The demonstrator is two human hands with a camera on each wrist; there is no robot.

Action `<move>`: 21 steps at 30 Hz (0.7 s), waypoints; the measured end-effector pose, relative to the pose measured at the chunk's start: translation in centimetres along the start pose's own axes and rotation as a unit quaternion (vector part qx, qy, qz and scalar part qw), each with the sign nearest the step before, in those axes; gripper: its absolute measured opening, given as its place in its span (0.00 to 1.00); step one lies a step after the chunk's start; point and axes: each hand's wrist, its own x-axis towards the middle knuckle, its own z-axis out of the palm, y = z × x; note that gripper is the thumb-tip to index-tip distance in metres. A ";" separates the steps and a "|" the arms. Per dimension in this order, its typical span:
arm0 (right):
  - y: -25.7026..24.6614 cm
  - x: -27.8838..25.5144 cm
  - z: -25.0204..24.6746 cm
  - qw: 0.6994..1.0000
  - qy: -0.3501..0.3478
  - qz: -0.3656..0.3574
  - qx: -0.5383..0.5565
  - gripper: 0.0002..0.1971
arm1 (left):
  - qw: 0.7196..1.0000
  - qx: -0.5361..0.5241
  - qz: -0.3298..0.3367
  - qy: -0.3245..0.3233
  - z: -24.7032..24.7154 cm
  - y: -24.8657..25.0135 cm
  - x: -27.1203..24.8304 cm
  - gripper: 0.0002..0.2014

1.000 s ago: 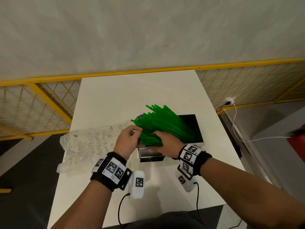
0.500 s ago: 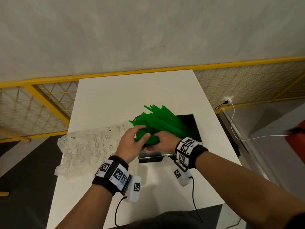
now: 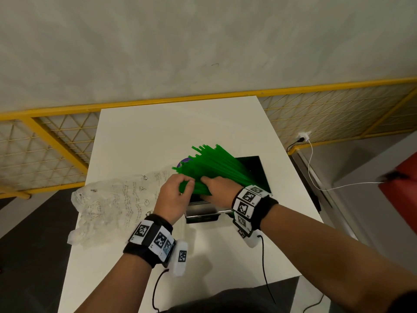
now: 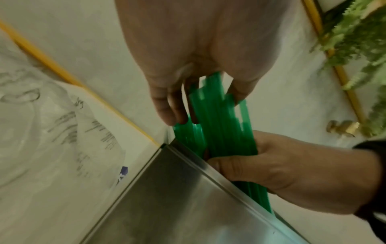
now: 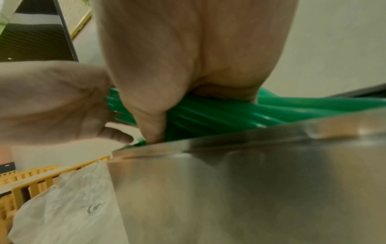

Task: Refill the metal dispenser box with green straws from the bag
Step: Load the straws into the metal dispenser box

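While gripping: left hand (image 3: 172, 195) and right hand (image 3: 220, 190) each curl round green straws (image 3: 216, 163).
Head only: bag (image 3: 112, 204) at 9 o'clock.
Wrist views: straw ends over metal dispenser box (image 4: 177, 198) rim.

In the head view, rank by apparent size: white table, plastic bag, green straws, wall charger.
1. white table
2. plastic bag
3. green straws, spread nearly matches the bag
4. wall charger

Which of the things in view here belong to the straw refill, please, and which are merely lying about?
Part of the job:
green straws
metal dispenser box
plastic bag
left hand and right hand, both on the straws

Just lying about:
white charger and cable
yellow mesh fence
red object
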 end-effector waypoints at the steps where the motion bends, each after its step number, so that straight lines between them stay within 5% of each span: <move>1: -0.2 0.2 0.3 1.000 0.000 0.007 -0.016 0.18 | 0.998 0.053 0.031 0.008 0.0 -0.1 0.0 0.09; 5: -0.7 1.1 0.6 0.995 0.013 0.022 -0.094 0.21 | 0.942 0.307 0.076 -0.112 0.5 0.4 0.0 0.21; 8: -0.5 1.3 0.4 0.997 0.002 0.036 -0.070 0.25 | 0.908 0.376 0.075 -0.168 1.2 -0.3 -0.2 0.27; 15: 2.2 -0.7 0.0 0.971 0.064 0.021 0.230 0.31 | 0.900 0.400 0.085 -0.154 1.6 -1.0 -0.2 0.23; 19: 3.3 -3.1 -0.6 0.966 0.097 -0.034 0.235 0.20 | 0.931 0.314 0.078 -0.171 1.3 0.0 -0.2 0.27; 21: 4.0 -4.3 -0.5 0.964 0.166 -0.053 0.202 0.14 | 0.957 0.254 0.070 -0.122 0.9 0.1 -0.7 0.35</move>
